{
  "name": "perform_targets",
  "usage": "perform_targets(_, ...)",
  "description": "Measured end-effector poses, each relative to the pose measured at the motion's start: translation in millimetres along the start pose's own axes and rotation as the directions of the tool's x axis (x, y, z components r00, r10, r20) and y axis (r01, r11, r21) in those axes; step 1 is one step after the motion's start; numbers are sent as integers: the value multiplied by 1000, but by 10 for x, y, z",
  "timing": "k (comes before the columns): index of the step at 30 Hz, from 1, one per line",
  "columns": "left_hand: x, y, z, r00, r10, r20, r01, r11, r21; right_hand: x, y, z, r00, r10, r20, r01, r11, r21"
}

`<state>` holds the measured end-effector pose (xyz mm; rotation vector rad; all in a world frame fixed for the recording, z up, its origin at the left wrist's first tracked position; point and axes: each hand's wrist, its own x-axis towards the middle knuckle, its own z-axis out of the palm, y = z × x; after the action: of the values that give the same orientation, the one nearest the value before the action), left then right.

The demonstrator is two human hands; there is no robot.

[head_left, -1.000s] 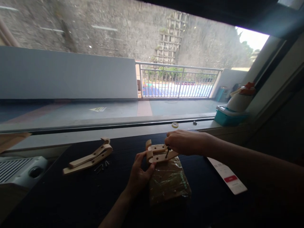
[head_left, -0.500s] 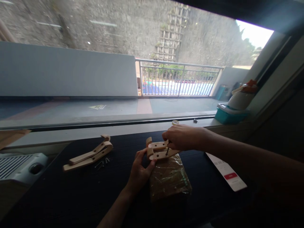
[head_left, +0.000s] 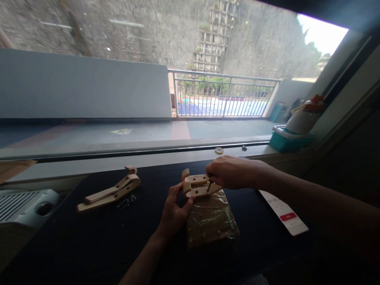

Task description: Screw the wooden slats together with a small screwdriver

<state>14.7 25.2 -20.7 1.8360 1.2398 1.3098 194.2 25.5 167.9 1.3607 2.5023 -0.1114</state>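
Observation:
My left hand (head_left: 175, 209) is closed on the curved end of a pale wooden hook (head_left: 200, 192), thumb on the near side and fingers on the far side. This hook lies beside a second wooden hook (head_left: 196, 179) on a tape-wrapped brown box (head_left: 212, 221). In my right hand (head_left: 228, 171) is a screwdriver, its thin dark shaft (head_left: 209, 185) pointing down at a hole in the nearer hook. My fist hides the handle. To the left, two more wooden hooks (head_left: 111, 192) lie together with dark holes, and several screws (head_left: 128, 200) are scattered beside them.
A phone (head_left: 285, 215) with a timer display lies on the black table (head_left: 142, 241) under my right forearm. Along the window sill are a tape roll (head_left: 219, 151), a small metal item (head_left: 244, 147) and a teal box (head_left: 287, 141) bearing a white and orange container. A white appliance (head_left: 28, 206) stands left.
The right hand has shifted and turned slightly around the screwdriver, which stays at the same hole. The left hand still grips the hook. The whole view has moved a little.

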Motion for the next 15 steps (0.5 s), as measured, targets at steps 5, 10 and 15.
perform_targets(5,-2,25,-8,1000,-26,17,26,1000,-8,-48,-17,-71,1000,0,-21,0,1000,21)
perform_targets(10,1,13,-7,999,-33,13,33,999,-22,-81,-18,-150,999,-45,-25,45,999,22)
perform_targets(15,-3,-9,5,999,-34,17,34,999,-28,-45,48,-70,999,-42,-26,43,998,40)
